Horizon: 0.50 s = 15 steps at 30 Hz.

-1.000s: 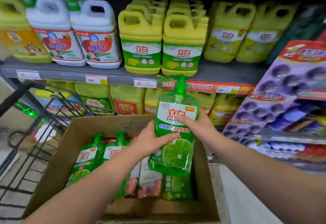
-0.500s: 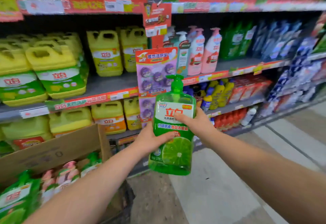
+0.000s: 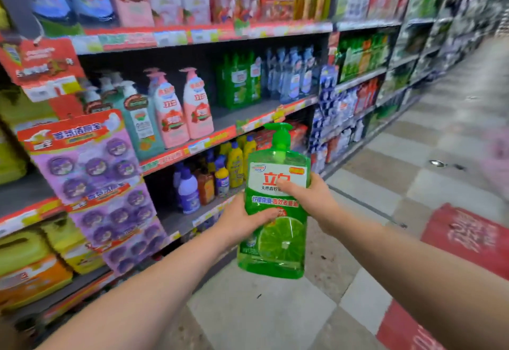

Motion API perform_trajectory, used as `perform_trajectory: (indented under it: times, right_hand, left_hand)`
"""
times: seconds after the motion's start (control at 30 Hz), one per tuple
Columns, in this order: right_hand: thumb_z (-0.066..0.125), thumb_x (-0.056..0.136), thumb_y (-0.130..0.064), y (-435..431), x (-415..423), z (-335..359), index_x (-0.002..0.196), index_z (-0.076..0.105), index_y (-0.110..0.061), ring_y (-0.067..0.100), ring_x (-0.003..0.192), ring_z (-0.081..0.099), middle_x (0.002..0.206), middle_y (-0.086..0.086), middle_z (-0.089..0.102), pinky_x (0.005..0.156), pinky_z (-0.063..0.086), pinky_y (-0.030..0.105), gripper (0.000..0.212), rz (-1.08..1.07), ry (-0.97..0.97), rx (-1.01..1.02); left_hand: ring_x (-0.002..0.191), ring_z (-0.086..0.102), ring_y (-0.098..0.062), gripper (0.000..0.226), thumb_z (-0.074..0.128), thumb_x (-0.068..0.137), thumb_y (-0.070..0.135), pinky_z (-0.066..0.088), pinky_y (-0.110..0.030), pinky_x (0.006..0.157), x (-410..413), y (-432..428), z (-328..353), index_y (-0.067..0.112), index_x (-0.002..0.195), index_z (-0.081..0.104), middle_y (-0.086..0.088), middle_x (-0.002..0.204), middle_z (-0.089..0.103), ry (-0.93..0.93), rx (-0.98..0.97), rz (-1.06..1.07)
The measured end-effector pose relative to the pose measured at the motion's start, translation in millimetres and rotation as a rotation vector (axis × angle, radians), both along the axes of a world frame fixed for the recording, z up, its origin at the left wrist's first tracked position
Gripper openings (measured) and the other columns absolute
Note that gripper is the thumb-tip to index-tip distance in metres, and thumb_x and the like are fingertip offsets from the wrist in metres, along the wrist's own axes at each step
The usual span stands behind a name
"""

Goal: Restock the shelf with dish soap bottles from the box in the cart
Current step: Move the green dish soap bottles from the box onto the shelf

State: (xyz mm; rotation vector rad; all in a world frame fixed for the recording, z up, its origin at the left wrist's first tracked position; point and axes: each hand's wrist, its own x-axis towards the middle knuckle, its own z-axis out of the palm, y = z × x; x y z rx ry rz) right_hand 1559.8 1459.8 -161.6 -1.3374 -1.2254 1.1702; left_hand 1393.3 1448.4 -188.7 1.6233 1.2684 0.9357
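Note:
A green dish soap bottle (image 3: 275, 247) with a pump top and a lime picture stands upright in the air in front of me, over the aisle floor. My left hand (image 3: 242, 223) grips its left side at mid height. My right hand (image 3: 311, 198) holds its right side, thumb across the white label. Behind it runs the shelf (image 3: 225, 132) with pink pump bottles (image 3: 192, 107) and green packs (image 3: 239, 82). The box and the cart are out of view.
Purple hanging packs (image 3: 93, 184) dangle at the shelf front on the left. Yellow and orange jugs (image 3: 30, 264) fill the low left shelves. Small bottles (image 3: 217, 176) sit on a lower shelf. A tiled aisle (image 3: 413, 184) with a red floor sticker (image 3: 468, 236) stretches to the right.
My view has swung right along the shelving; the box and cart have left the frame. Both hands keep the same hold on the bottle, now facing the pump-bottle section.

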Motion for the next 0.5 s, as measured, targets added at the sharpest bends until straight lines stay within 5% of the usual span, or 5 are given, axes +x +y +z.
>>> perform_trajectory:
  times: [0.3,0.5]
  right_hand:
    - [0.078,0.075,-0.021,120.2,101.3,2.2,0.096,0.060,-0.021,0.016,0.083,0.072,0.095,0.002,0.074,0.074,0.058,0.032,0.028,-0.165,0.018,0.013]
    - [0.080,0.074,-0.021,216.3,144.7,3.0,0.094,0.061,-0.021,0.007,0.072,0.072,0.083,-0.006,0.074,0.058,0.055,0.020,0.027,-0.266,0.071,0.056]
  left_hand:
    - [0.073,0.059,0.020,0.023,0.075,0.074,0.034,0.041,0.000,0.060,99.4,149.5,4.9,0.044,0.085,0.058,0.040,0.075,0.063,-0.005,0.023,-0.230]
    - [0.074,0.058,0.011,0.022,0.076,0.073,0.036,0.044,-0.010,0.066,143.8,261.0,12.3,0.041,0.082,0.056,0.028,0.078,0.062,0.047,0.039,-0.264]
